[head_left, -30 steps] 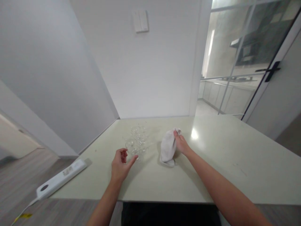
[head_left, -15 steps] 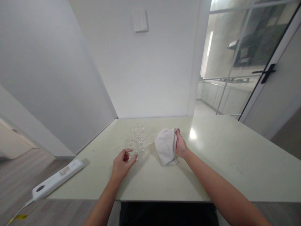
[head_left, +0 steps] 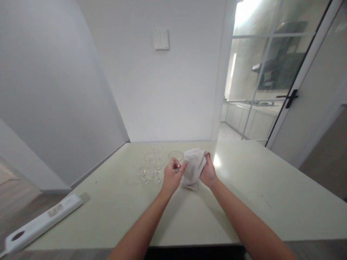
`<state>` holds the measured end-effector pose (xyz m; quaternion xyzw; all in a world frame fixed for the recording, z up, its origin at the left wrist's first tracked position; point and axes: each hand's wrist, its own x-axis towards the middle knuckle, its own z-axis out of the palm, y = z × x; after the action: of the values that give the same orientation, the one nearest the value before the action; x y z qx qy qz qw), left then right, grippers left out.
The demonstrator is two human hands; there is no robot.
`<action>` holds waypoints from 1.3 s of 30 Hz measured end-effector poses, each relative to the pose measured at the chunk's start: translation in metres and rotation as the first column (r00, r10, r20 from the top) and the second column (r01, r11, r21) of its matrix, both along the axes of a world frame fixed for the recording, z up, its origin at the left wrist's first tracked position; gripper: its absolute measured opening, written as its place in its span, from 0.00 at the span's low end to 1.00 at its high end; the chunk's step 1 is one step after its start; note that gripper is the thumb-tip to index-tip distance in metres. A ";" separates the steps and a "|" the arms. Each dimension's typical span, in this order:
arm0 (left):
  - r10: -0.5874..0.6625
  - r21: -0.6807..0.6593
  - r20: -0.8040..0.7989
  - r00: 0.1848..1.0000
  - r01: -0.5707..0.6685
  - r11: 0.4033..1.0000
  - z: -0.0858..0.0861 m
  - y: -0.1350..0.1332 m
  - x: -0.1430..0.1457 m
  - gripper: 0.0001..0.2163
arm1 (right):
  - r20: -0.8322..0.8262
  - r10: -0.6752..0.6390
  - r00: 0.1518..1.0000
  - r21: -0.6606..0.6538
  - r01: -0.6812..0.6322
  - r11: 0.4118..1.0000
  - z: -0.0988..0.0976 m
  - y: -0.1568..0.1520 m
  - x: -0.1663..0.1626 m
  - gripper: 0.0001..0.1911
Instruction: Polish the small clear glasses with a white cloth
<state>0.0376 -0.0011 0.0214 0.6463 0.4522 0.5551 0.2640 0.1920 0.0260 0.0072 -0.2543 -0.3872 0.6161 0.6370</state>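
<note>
My left hand (head_left: 173, 175) is closed around a clear drinking glass (head_left: 176, 156), whose round rim points up above my fingers; its lower part is hidden by the hand. Close to its right, my right hand (head_left: 208, 171) grips a white cloth (head_left: 193, 164) that hangs in loose folds toward the tabletop. The cloth's left edge is beside my left thumb, and whether it touches the glass I cannot tell. Left of my hands stands a cluster of several clear glasses (head_left: 151, 166), hard to tell apart because they are transparent.
The pale table (head_left: 257, 202) meets a white wall (head_left: 168, 94) at the back. A white power strip (head_left: 46, 220) lies along the table's left edge. A wall switch (head_left: 161, 39) is above, and a glazed door with a black handle (head_left: 291, 97) is at right.
My left hand has closed on a glass from the cluster and carried it right, up to the cloth. My right hand still grips the cloth. The view has tilted slightly up and shifted.
</note>
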 end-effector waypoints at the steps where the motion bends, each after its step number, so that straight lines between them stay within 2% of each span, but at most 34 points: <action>1: 0.013 -0.038 0.038 0.999 -0.012 0.999 -0.005 0.009 0.006 0.15 | 0.021 -0.014 1.000 0.017 0.014 1.000 0.000 0.001 0.001 0.36; 4: -0.021 -0.087 0.100 0.995 0.030 0.996 -0.020 0.025 0.011 0.14 | 0.049 -0.015 0.999 0.020 0.014 1.000 0.000 0.003 0.001 0.34; 9: -0.146 -0.175 0.107 0.983 0.163 0.971 -0.030 0.023 0.004 0.15 | 0.037 0.021 0.999 -0.026 -0.020 0.999 -0.002 0.002 -0.007 0.27; 12: -0.099 -0.167 0.118 0.988 0.118 0.979 -0.031 0.023 0.003 0.15 | 0.056 0.034 0.998 -0.027 -0.032 0.999 -0.005 0.000 -0.008 0.24; 17: -0.057 -0.153 0.098 0.994 0.071 0.986 -0.037 0.026 0.002 0.15 | 0.051 0.152 0.987 -0.090 -0.147 0.985 -0.005 -0.002 -0.006 0.25; 19: -0.026 -0.118 0.090 0.996 0.036 0.992 -0.038 0.026 0.001 0.14 | 0.032 0.113 0.993 -0.095 -0.109 0.989 -0.005 0.000 -0.005 0.25; 23: 0.028 -0.010 0.065 0.997 -0.027 1.000 -0.032 0.023 -0.003 0.15 | 0.022 -0.067 0.997 -0.110 0.069 0.991 -0.009 0.010 0.001 0.24; 25: -0.046 -0.039 0.049 0.998 0.048 0.998 -0.027 0.018 -0.003 0.17 | 0.028 -0.145 0.989 -0.114 0.147 0.983 -0.013 0.016 0.004 0.24; 27: -0.219 -0.108 0.059 0.974 0.224 0.968 -0.021 0.008 -0.001 0.19 | 0.043 -0.201 0.979 -0.127 0.205 0.970 -0.019 0.021 0.007 0.25; 28: -0.332 -0.153 0.077 0.940 0.340 0.928 -0.018 0.002 0.001 0.19 | 0.060 -0.211 0.976 -0.145 0.218 0.965 -0.022 0.022 0.007 0.26; 30: -0.530 -0.229 0.142 0.836 0.548 0.804 -0.014 -0.009 0.006 0.19 | 0.097 -0.187 0.978 -0.192 0.202 0.960 -0.024 0.021 0.008 0.30; 31: -0.582 -0.238 0.175 0.794 0.608 0.758 -0.013 -0.013 0.009 0.19 | 0.110 -0.158 0.981 -0.204 0.178 0.963 -0.024 0.019 0.007 0.32; 32: -0.600 -0.225 0.197 0.776 0.631 0.742 -0.012 -0.016 0.012 0.19 | 0.120 -0.126 0.985 -0.202 0.148 0.968 -0.023 0.017 0.006 0.33; 33: -0.580 -0.194 0.207 0.788 0.614 0.765 -0.013 -0.016 0.015 0.19 | 0.126 -0.095 0.987 -0.182 0.117 0.976 -0.020 0.015 0.006 0.35; 34: -0.524 -0.155 0.210 0.825 0.558 0.816 -0.014 -0.015 0.016 0.19 | 0.132 -0.075 0.988 -0.144 0.094 0.985 -0.017 0.012 0.006 0.37; 36: -0.360 -0.125 0.197 0.912 0.388 0.913 -0.018 -0.008 0.018 0.18 | 0.154 -0.053 0.987 -0.052 0.062 0.997 -0.008 0.007 0.007 0.39; 38: -0.200 -0.148 0.150 0.968 0.222 0.964 -0.023 0.001 0.016 0.16 | 0.187 -0.101 0.977 0.043 0.094 0.995 0.001 0.001 0.011 0.38; 39: -0.149 -0.154 0.106 0.983 0.164 0.974 -0.026 0.004 0.014 0.15 | 0.198 -0.168 0.966 0.091 0.152 0.984 0.005 -0.002 0.013 0.38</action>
<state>0.0515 0.0030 -0.0044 0.6298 0.4304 0.5236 0.3794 0.2045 0.0236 0.0126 -0.3229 -0.4520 0.5180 0.6505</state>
